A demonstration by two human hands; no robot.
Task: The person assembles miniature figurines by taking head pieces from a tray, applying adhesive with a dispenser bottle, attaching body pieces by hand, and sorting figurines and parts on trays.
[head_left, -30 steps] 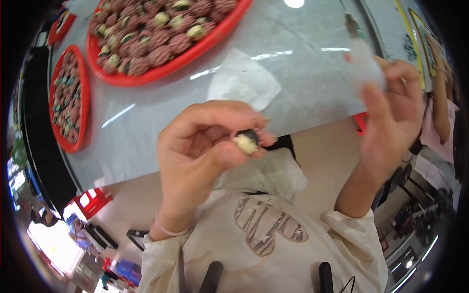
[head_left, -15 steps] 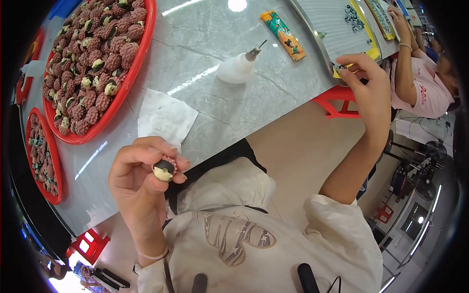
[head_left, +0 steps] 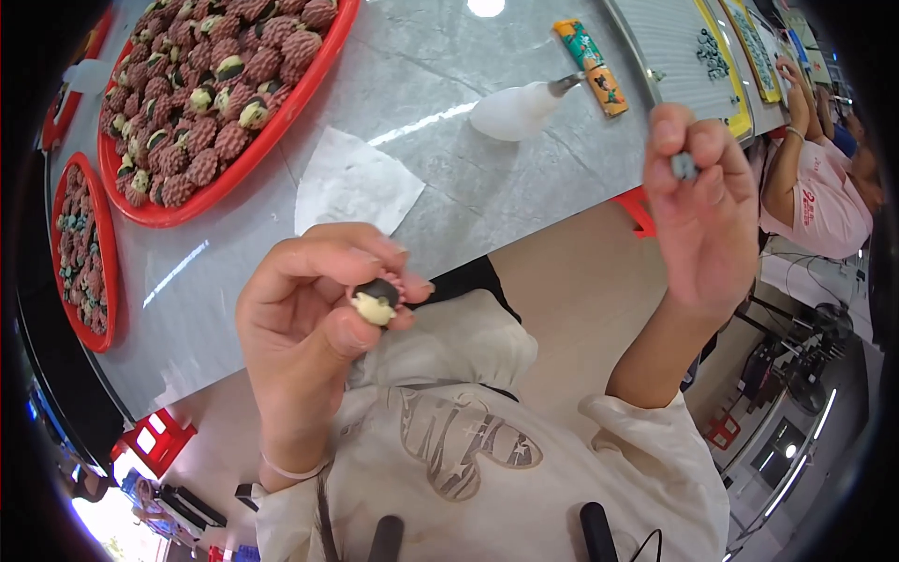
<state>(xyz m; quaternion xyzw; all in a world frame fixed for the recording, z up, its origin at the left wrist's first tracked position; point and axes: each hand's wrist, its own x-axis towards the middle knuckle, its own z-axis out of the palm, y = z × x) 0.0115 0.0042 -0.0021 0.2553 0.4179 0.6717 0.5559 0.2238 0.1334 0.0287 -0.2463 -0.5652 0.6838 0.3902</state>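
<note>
My left hand [head_left: 304,314] pinches a small pink ridged, shell-shaped piece with a black and cream decoration [head_left: 376,302] between thumb and fingers, above the table's near edge. Raised at the right, my right hand [head_left: 707,220] grips a tiny grey-blue piece [head_left: 683,166] in its fingertips. A white sheet of tissue [head_left: 351,183] lies on the grey table just beyond my left hand. Farther off, a white squeeze bottle with a metal nozzle [head_left: 513,114] points toward an orange and green wrapped packet [head_left: 593,70].
A large red basin [head_left: 161,215] at the far left is heaped with similar pink pieces; a smaller red basin [head_left: 110,300] sits beside it. At the far right is a tray [head_left: 660,37] with tiny grey-blue pieces. Beyond it sits another person [head_left: 824,206] in pink.
My right hand has come away from the tray's corner, turned upward, and now shows the grey-blue piece. My left hand, still holding its piece, appears farther right. The whole view has shifted.
</note>
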